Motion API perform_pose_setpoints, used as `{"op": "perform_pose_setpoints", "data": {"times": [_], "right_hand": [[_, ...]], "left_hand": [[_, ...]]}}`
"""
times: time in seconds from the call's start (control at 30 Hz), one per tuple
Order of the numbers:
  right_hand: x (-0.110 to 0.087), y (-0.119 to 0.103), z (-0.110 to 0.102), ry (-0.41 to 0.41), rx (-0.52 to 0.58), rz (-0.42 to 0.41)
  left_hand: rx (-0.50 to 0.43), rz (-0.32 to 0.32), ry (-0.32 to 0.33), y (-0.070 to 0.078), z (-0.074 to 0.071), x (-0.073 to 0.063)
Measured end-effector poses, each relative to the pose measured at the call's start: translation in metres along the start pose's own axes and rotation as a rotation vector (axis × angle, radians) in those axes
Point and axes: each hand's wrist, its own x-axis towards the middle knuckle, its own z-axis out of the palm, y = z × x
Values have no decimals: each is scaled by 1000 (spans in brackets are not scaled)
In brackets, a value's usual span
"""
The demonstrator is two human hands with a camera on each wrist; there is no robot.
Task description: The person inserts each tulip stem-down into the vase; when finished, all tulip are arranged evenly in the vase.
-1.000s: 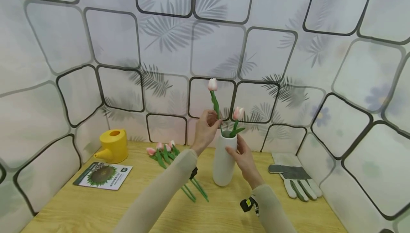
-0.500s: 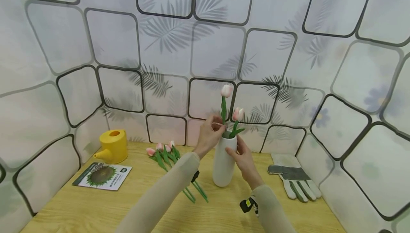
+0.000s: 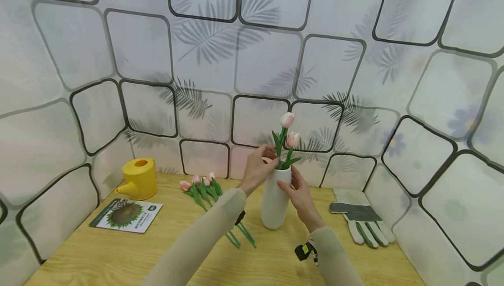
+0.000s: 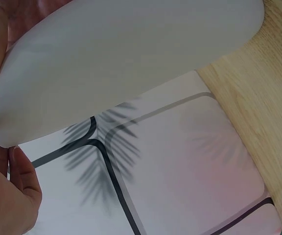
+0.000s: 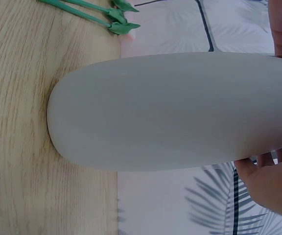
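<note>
A tall white vase (image 3: 274,198) stands on the table, and my right hand (image 3: 300,194) grips its upper right side. At the rim my left hand (image 3: 257,168) pinches the stem of a pale pink tulip (image 3: 287,120), whose lower stem is inside the vase. Another pink tulip (image 3: 293,139) leans out of the mouth on the right. In the left wrist view the left fingers (image 4: 23,171) lie close against the rim; the stem there is mostly hidden. The right wrist view has the vase (image 5: 170,112) filling its middle, with right-hand fingers curled on its side.
Several pink tulips (image 3: 202,185) lie on the wooden table (image 3: 130,259) left of the vase, partly under my left forearm. A yellow watering can (image 3: 141,179) and a seed packet (image 3: 126,216) with a sunflower picture are further left. Work gloves (image 3: 360,216) lie at the right.
The tulip in my left hand has moved right and sunk lower into the vase, its bloom now close to the other one. My right hand has stayed on the vase.
</note>
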Motion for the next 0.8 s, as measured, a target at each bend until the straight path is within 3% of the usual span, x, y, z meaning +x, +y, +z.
{"op": "perform_pose_setpoints", "data": {"times": [0.23, 0.8], "right_hand": [[1, 4, 0, 0, 9, -12], [-1, 1, 1, -11, 20, -18]], "left_hand": [[8, -13, -22, -3, 1, -3], [11, 41, -32, -9, -7, -4]]}}
